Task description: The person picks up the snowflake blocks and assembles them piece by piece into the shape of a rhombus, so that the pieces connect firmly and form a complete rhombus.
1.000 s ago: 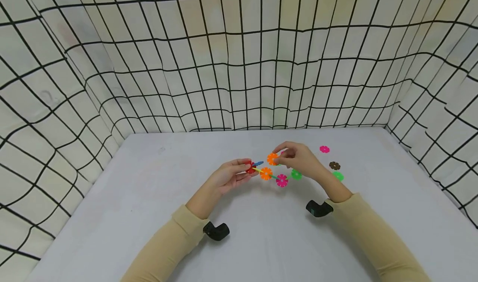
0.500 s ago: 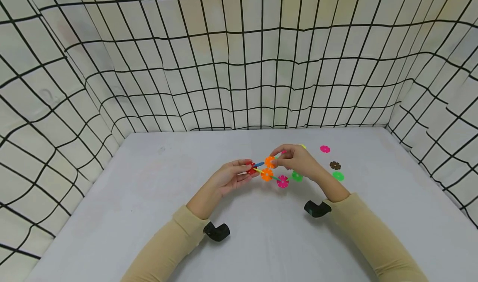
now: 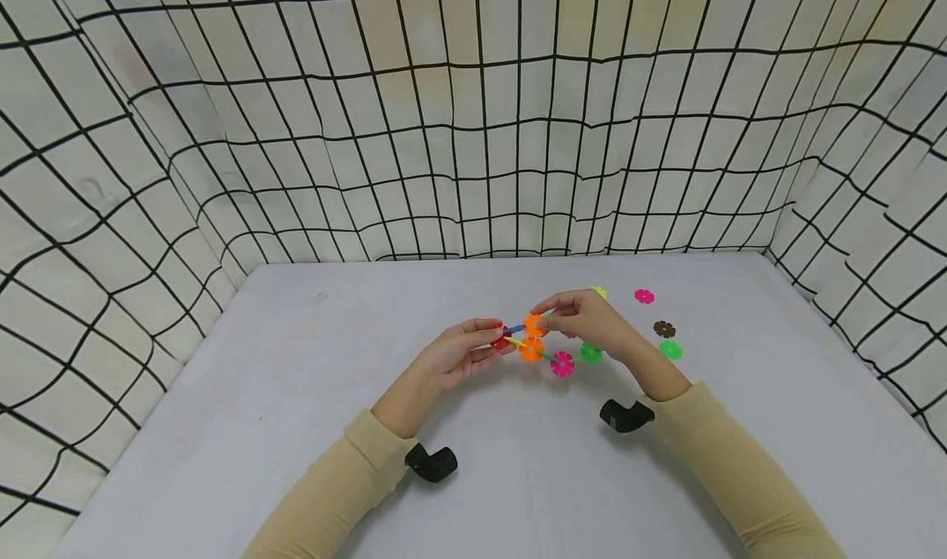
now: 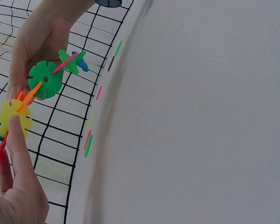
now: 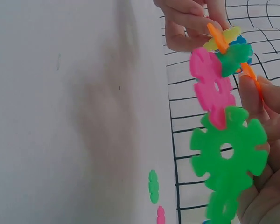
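My left hand (image 3: 459, 355) pinches a red notched plastic disc (image 3: 500, 338) in the head view. A chain of slotted discs runs rightward from it: an orange disc (image 3: 531, 350), a pink disc (image 3: 562, 365) and a green disc (image 3: 591, 353), joined by others seen edge-on. From the red disc also sticks out a blue disc (image 3: 514, 329). Between thumb and fingertips, my right hand (image 3: 592, 319) pinches another orange disc (image 3: 532, 325), right at the blue one's end. Beside the left index finger, a yellow disc (image 4: 11, 108) shows in the left wrist view. The chain hangs above the table.
On the white table (image 3: 296, 427), to the right, lie a loose pink disc (image 3: 644, 296), a brown disc (image 3: 664, 329), a green disc (image 3: 670, 350) and a yellow disc (image 3: 598, 293). Black grid netting (image 3: 518, 127) surrounds the table. Black mounts (image 3: 432, 464) stick out from both cuffs.
My right hand has moved a little left and down, bringing its orange disc up to the blue disc. The left hand stays almost still, and the chain has sunk slightly.
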